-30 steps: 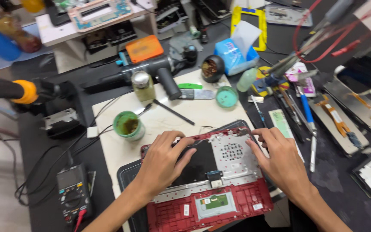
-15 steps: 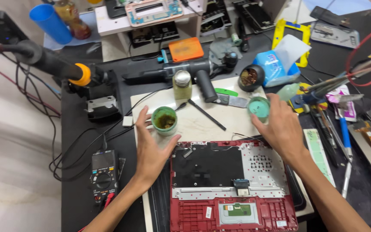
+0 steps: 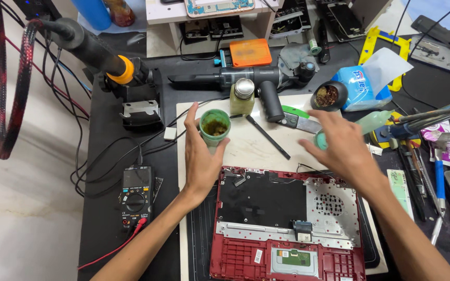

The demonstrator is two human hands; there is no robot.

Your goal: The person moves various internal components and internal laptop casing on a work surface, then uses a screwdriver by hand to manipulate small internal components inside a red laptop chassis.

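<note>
My left hand [image 3: 200, 161] is wrapped around a small open green jar [image 3: 215, 125] of brownish paste, which stands on the white mat [image 3: 256, 151]. My right hand [image 3: 345, 148] hovers with fingers spread over a teal round lid [image 3: 319, 140], mostly hiding it; whether it touches the lid is unclear. Below both hands lies an opened red laptop chassis [image 3: 246, 260] with a black panel and a metal plate.
A multimeter [image 3: 135, 195] lies at the left with its leads. Behind the mat are a black handheld tool [image 3: 251, 80], a metal-capped bottle [image 3: 242, 96], a tin of brass wool [image 3: 329, 96] and a blue tissue pack [image 3: 363, 86]. Screwdrivers and tweezers [image 3: 436, 171] crowd the right.
Both hands left the laptop chassis and moved up the mat. The left hand closed around the green jar; the right hand reached the teal lid and now spreads over it.
</note>
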